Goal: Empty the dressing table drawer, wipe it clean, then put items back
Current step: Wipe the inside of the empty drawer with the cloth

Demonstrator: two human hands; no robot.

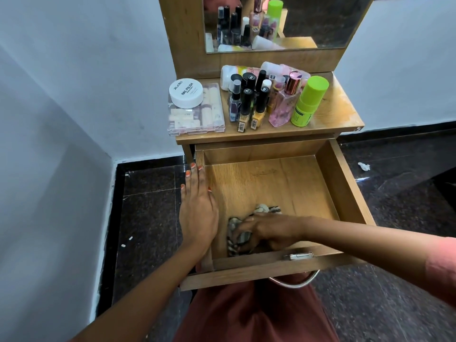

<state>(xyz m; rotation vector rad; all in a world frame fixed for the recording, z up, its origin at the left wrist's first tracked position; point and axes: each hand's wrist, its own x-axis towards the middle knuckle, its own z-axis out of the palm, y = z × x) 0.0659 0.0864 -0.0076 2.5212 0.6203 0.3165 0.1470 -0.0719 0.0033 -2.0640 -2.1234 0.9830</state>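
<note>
The drawer (345,188) is sitting pulled all the way out of the wooden dressing table (330,112), and nothing is being kept in it except a patterned cloth (237,239), which is bunched up on the bare wood bottom in the near left corner. That cloth is being pressed down by the right hand (269,232), with the fingers curled over it in a loose grip. The left hand (198,211) is being laid flat and open along the drawer's left wall, fingers stretched out, nothing held.

A metal latch (298,255) is showing on the front edge, with a curved handle (293,282) hanging just below.

Everything else is being parked on the tabletop above: a clear plastic case (197,119) of small pale items at the left with a white nail polish remover tub (186,92) stacked on it, then a tight cluster of nail polish bottles (249,104), a pink perfume bottle (282,104) and a lime green bottle (307,102) at the right. Two white bottles (237,72) are lying on their sides behind them. All of it is being doubled in the mirror (320,21).

The table is standing against a white wall (86,82), on a dark speckled floor (148,206) with a scrap of crumpled paper (364,166) off to the right.
</note>
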